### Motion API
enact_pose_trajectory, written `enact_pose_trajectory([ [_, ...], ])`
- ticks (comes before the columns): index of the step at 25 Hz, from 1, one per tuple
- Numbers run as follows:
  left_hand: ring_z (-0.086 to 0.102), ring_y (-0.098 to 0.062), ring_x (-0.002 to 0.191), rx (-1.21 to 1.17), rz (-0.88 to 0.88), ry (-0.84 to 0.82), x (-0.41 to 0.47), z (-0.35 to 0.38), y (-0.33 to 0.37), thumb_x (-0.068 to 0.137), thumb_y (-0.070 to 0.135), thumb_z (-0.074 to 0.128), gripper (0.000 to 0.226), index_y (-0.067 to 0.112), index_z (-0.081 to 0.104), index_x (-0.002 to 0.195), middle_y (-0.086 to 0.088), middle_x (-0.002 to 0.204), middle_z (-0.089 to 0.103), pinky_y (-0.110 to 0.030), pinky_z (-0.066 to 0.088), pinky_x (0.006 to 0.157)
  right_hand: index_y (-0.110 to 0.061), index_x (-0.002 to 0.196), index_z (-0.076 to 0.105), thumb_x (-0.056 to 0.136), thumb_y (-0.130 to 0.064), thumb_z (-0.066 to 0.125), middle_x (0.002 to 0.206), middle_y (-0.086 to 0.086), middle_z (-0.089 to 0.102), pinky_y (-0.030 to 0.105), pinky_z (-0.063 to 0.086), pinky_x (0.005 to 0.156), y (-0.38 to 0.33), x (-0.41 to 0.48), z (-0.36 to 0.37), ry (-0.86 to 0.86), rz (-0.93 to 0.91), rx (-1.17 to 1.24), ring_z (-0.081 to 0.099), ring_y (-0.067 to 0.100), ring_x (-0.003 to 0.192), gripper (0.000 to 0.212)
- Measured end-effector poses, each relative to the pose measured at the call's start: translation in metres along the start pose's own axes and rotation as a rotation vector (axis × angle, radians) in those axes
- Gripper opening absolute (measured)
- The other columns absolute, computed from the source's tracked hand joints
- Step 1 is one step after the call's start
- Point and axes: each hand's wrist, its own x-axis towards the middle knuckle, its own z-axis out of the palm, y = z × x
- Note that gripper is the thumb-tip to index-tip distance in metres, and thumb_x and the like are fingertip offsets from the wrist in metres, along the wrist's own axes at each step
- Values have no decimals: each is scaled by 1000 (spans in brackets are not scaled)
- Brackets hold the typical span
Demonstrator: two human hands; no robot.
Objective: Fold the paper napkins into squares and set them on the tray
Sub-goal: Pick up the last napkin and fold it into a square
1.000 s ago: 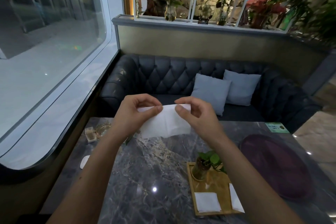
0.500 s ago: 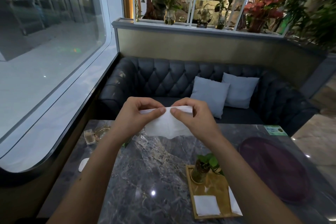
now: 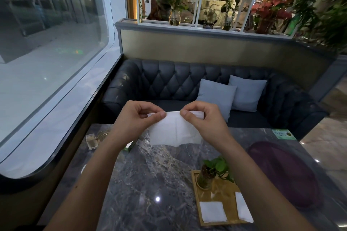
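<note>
I hold a white paper napkin (image 3: 174, 131) up in the air over the far half of the table. My left hand (image 3: 137, 118) pinches its top edge at the left, my right hand (image 3: 204, 120) pinches it at the right, thumbs close together. The napkin hangs down as a wide rectangle with a vertical crease in the middle. A wooden tray (image 3: 219, 191) lies on the table at the near right. Two folded white napkins rest on it: one square (image 3: 213, 211) at its front, another (image 3: 243, 207) partly under my right forearm.
A small glass vase with a green plant (image 3: 207, 174) stands on the tray's far end. A dark purple round mat (image 3: 285, 172) lies right of the tray. A small glass jar (image 3: 91, 140) and a green box (image 3: 129, 146) sit at the far left of the marble table (image 3: 150, 184).
My two hands have come a little closer together along the napkin's top edge, and the hanging sheet now looks flatter and squarer. The view has tilted slightly.
</note>
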Motion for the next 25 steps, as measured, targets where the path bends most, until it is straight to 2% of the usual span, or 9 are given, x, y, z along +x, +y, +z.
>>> enact_pose_trajectory([
  [5,68,-11,69,-8,-19,13,-1,-1,0,80,22,81,4,25,80,78,-1,75,78,-24,52,65,-33,77,72,87,-27,71,82,-22,71,8,46,67,1,-1,-2,5,-4,-4,64,-4,80,12],
  [9,68,-4,68,8,6,17,1,-1,2,81,20,80,8,27,79,76,5,74,78,-16,51,61,-33,78,72,88,-26,70,82,-23,71,9,46,67,1,0,-4,4,-12,-10,63,-5,79,13],
  [14,66,-4,67,-8,5,34,1,-4,3,79,25,80,7,29,79,74,8,72,76,-15,48,58,-28,82,75,89,-26,70,78,-16,72,17,48,63,4,0,-12,21,8,14,59,3,68,9],
  [19,67,-3,68,-13,8,47,0,-8,3,80,23,80,7,28,79,76,6,75,77,-14,49,59,-20,84,75,89,-18,70,79,0,76,31,59,67,7,-1,-18,52,81,134,70,14,75,8],
  [23,68,-5,69,-3,-5,4,0,-6,5,81,23,80,4,25,79,78,2,74,77,-18,50,61,-20,83,75,89,-17,70,79,3,75,31,59,65,5,-2,-21,68,80,153,69,14,73,8],
  [25,70,-9,71,-31,-29,-64,-1,-6,7,82,19,79,6,23,79,86,-4,75,78,-20,53,65,-20,83,75,90,-19,70,75,-1,74,26,55,61,1,-1,-22,54,66,146,64,11,68,8],
])
